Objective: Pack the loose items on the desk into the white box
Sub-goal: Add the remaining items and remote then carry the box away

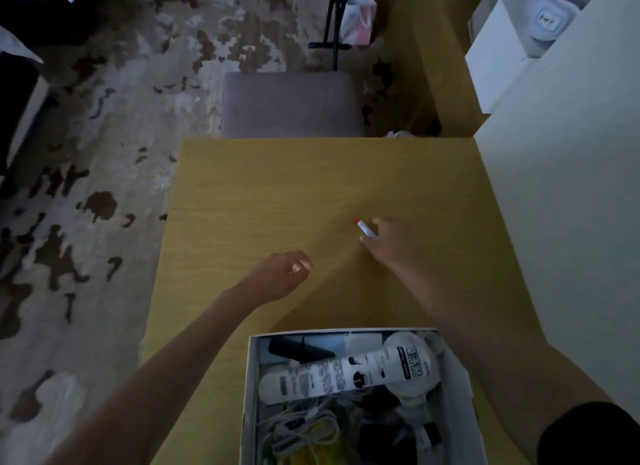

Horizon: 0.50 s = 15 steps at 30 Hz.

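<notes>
The white box (pixel 252 392) sits open at the near edge of the wooden desk (pixel 277 194). Inside lie a white fan-like device (pixel 349 371), a black comb (pixel 301 349), coiled white cables (pixel 304 426) and dark small items. My right hand (pixel 388 243) is out over the desk's middle right and pinches a small white stick with a red tip (pixel 364 228). My left hand (pixel 284 274) hovers above the desk left of it, fingers curled, holding nothing that I can see.
A grey padded stool (pixel 291 104) stands beyond the desk's far edge. A white cabinet (pixel 561 194) borders the desk on the right. Patterned carpet (pixel 104 153) lies to the left. A black stand (pixel 334 24) is further back.
</notes>
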Available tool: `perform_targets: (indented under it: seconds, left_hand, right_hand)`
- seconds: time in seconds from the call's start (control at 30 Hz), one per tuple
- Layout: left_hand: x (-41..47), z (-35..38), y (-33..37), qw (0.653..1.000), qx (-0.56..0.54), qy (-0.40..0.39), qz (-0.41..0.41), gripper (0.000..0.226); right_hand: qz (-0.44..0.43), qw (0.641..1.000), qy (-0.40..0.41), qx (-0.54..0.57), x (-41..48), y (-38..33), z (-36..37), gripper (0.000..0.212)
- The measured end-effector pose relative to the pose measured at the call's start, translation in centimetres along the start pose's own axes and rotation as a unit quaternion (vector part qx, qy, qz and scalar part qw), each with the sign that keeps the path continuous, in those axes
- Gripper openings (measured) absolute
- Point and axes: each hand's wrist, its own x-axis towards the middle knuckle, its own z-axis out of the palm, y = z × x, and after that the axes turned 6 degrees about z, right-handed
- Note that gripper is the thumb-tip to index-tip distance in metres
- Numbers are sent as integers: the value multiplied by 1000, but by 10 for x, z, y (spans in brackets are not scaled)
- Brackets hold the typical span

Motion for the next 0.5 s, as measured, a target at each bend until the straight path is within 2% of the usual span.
perform_targets:
  seconds: [0.07, 0.17, 0.23, 0.5]
  left_hand:
    - [8, 4, -6, 1000, -3, -14, 13, 20]
    - [14, 9, -12, 999, -12, -25, 24, 19]
    - [15, 12, -12, 999, -21, -17, 22, 19]
    - [-33, 7, 7, 992, -88, -76, 44, 22]
  right_hand:
    - [-8, 1000, -10, 9, 6, -2, 5, 15]
    - [-13, 998, -64, 5, 7, -2, -1, 24]
    - [-30, 995, -97, 7, -1, -2, -12, 18]
    - [-104, 964, -156, 187, -98, 2, -68, 12]
